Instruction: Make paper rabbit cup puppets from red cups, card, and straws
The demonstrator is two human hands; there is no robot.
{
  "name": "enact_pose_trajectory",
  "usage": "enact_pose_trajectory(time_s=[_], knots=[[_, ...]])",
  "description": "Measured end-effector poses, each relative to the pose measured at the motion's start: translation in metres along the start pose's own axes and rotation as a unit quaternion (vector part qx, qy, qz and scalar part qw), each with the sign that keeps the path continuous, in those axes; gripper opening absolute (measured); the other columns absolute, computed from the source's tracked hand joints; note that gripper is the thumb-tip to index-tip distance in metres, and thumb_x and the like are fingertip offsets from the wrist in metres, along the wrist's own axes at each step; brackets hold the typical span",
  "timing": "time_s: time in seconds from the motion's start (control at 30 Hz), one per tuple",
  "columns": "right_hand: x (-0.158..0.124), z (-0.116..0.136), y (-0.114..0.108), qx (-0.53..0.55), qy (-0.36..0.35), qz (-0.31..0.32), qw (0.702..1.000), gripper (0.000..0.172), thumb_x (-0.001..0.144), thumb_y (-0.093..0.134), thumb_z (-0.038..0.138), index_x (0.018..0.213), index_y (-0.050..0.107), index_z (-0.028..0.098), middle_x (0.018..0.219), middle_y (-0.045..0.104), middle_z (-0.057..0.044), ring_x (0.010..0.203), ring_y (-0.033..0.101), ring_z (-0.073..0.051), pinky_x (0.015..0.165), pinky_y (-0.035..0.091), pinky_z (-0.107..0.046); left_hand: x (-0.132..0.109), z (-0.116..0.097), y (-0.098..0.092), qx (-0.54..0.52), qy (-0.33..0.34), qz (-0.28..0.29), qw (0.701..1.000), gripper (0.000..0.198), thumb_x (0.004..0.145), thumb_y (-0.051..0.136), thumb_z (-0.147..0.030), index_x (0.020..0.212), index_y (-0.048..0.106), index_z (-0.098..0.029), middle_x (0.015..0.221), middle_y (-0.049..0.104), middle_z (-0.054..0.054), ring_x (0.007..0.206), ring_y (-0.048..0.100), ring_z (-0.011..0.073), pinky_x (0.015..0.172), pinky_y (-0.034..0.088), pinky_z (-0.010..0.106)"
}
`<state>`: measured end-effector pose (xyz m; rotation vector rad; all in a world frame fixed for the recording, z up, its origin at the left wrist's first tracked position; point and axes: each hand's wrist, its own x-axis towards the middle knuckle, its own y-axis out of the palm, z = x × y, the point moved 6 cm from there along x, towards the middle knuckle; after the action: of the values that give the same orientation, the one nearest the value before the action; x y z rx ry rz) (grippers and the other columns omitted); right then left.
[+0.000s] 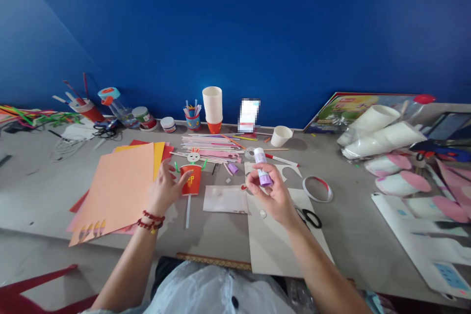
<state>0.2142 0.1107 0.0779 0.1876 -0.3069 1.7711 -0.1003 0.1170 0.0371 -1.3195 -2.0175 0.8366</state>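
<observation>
My right hand (272,194) grips a glue stick (261,169) with a white top and a purple base, held above the white paper. By its fingertips is a small red-and-white piece (243,187); whether they touch it I cannot tell. My left hand (167,186) has its fingers apart beside a red paper cup (196,180), thumb across the cup's left side; contact is unclear. The cup carries a white rabbit face (193,157), green arms and a straw (188,212) below. A purple cap (233,168) lies behind a clear plastic packet (225,199).
Coloured paper sheets (121,181) lie at the left. Black-handled scissors (312,218) and a tape roll (317,189) are at the right. Behind are straws (209,142), stacked cups (212,103), a single white cup (281,136) and a blurred screen (249,115).
</observation>
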Motion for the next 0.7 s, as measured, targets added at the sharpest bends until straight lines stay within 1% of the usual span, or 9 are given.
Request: enact_pose_trajectory(time_s=[0.07,0.17,0.23,0.3,0.4,0.47,0.5,0.57,0.7], knots=[[0.000,-0.002,0.001,-0.010,0.001,-0.007,1.000,0.035,0.091,0.063,0.029,0.123,0.049,0.029,0.092,0.063,-0.001,0.083,0.063,-0.016,0.080,0.055,-0.034,0.003,0.008,0.009,0.041,-0.015,0.040,0.998,0.076,0.080,0.063,-0.055,0.140,0.035,-0.020,0.098,0.068,0.007,0.078,0.066,0.0245,0.060,0.045,0.032],[0.000,-0.002,0.003,-0.022,0.001,0.000,1.000,0.035,0.092,0.063,0.028,0.123,0.049,0.029,0.093,0.063,-0.001,0.084,0.064,-0.016,0.082,0.055,-0.035,0.003,0.011,0.018,0.031,-0.008,0.067,0.997,0.082,0.080,0.063,-0.053,0.146,0.028,-0.019,0.084,0.068,0.003,0.079,0.068,0.0262,0.063,0.046,0.033],[0.000,-0.001,0.003,-0.017,-0.005,0.002,1.000,0.035,0.092,0.063,0.028,0.123,0.048,0.029,0.093,0.063,-0.001,0.083,0.063,-0.015,0.082,0.055,-0.035,0.001,0.011,0.022,-0.010,0.006,0.068,0.998,0.086,0.079,0.064,-0.050,0.148,0.023,-0.019,0.081,0.066,0.001,0.078,0.067,0.0249,0.066,0.049,0.034],[-0.001,-0.001,0.001,-0.009,-0.008,-0.002,1.000,0.034,0.092,0.062,0.028,0.124,0.048,0.029,0.093,0.063,-0.001,0.083,0.062,-0.015,0.081,0.055,-0.034,-0.003,0.012,0.022,-0.067,0.009,0.053,0.996,0.089,0.078,0.066,-0.048,0.149,0.021,-0.021,0.081,0.063,0.000,0.077,0.065,0.0227,0.069,0.050,0.034],[-0.002,-0.001,-0.001,0.012,-0.010,-0.002,1.000,0.034,0.093,0.062,0.027,0.123,0.047,0.029,0.093,0.062,-0.001,0.084,0.062,-0.015,0.082,0.055,-0.034,-0.012,0.010,0.018,-0.216,-0.008,0.021,0.976,0.090,0.078,0.069,-0.046,0.150,0.018,-0.027,0.097,0.060,0.002,0.079,0.066,0.0188,0.070,0.053,0.032],[-0.002,0.001,-0.001,0.034,-0.014,-0.002,0.999,0.034,0.092,0.063,0.024,0.123,0.048,0.030,0.094,0.062,-0.001,0.085,0.061,-0.015,0.083,0.055,-0.035,-0.020,-0.001,0.016,-0.324,-0.001,0.012,0.946,0.090,0.077,0.072,-0.043,0.149,0.019,-0.032,0.116,0.056,0.007,0.092,0.067,0.0195,0.075,0.055,0.032],[-0.003,0.004,0.000,0.047,-0.018,-0.002,0.999,0.034,0.092,0.063,0.023,0.123,0.048,0.030,0.094,0.062,-0.001,0.086,0.061,-0.015,0.083,0.055,-0.036,-0.025,-0.009,0.015,-0.363,0.014,0.013,0.932,0.089,0.075,0.074,-0.040,0.147,0.022,-0.033,0.123,0.053,0.009,0.102,0.065,0.0214,0.081,0.055,0.032],[-0.003,0.015,0.002,0.076,-0.038,0.001,0.996,0.035,0.093,0.062,0.020,0.123,0.048,0.031,0.094,0.061,-0.001,0.088,0.062,-0.016,0.084,0.056,-0.039,-0.034,-0.030,0.016,-0.416,0.040,0.041,0.908,0.085,0.073,0.078,-0.036,0.143,0.029,-0.031,0.130,0.052,0.011,0.119,0.058,0.0251,0.094,0.051,0.035],[-0.005,0.047,0.011,0.087,-0.128,0.019,0.988,0.039,0.092,0.060,0.013,0.122,0.049,0.035,0.097,0.061,0.000,0.086,0.064,-0.016,0.085,0.057,-0.043,-0.050,-0.068,0.026,-0.474,0.054,0.086,0.875,0.073,0.068,0.083,-0.031,0.128,0.040,-0.029,0.128,0.052,0.010,0.117,0.058,0.0243,0.097,0.049,0.035]])
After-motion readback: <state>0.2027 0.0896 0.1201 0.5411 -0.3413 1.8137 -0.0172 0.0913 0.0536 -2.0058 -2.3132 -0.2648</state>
